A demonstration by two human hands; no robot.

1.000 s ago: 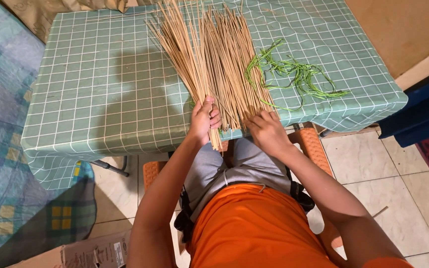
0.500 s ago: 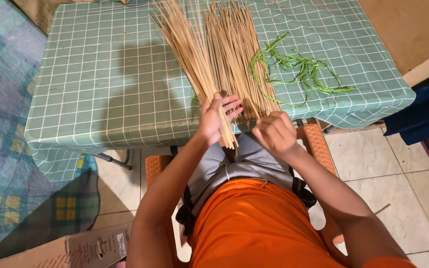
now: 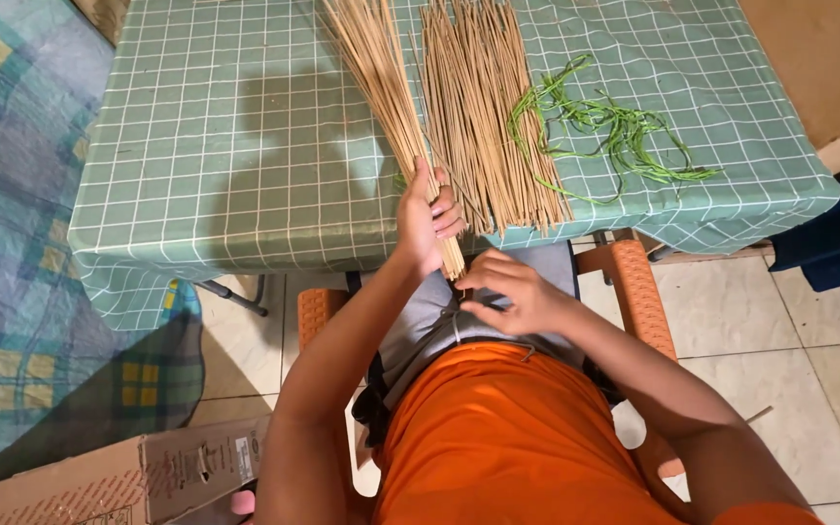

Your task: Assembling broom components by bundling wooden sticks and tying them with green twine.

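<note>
From the head view, looking straight down, the person sits on an orange plastic chair point(image 3: 634, 282) pulled up to the near edge of a desk point(image 3: 225, 146) covered with a green checked cloth. The left hand point(image 3: 427, 219) is at that near edge, its fingers point(image 3: 447, 216) wrapped closed around the lower end of a bundle of thin tan sticks point(image 3: 376, 68); the bundle fans away from the hand toward the far left of the desk top, and its cut ends poke out below the hand, past the desk edge. The right hand point(image 3: 512, 292) is nearer the body, over the lap, just right of and below those cut ends; its fingers are loosely curled and pinched together at the tips, and I cannot tell whether they hold a stick or nothing. A second, flatter pile of the same sticks point(image 3: 483, 107) lies on the desk just right of the held bundle, its near ends reaching the desk edge. Further right, apart from that pile, lies a loose tangle of green leaf strips point(image 3: 614, 131). On the left a blue and yellow plaid fabric point(image 3: 12, 243) covers the floor, and a cardboard box point(image 3: 128, 481) sits at the near left corner. Pale floor tiles point(image 3: 789, 331) show on the right.
</note>
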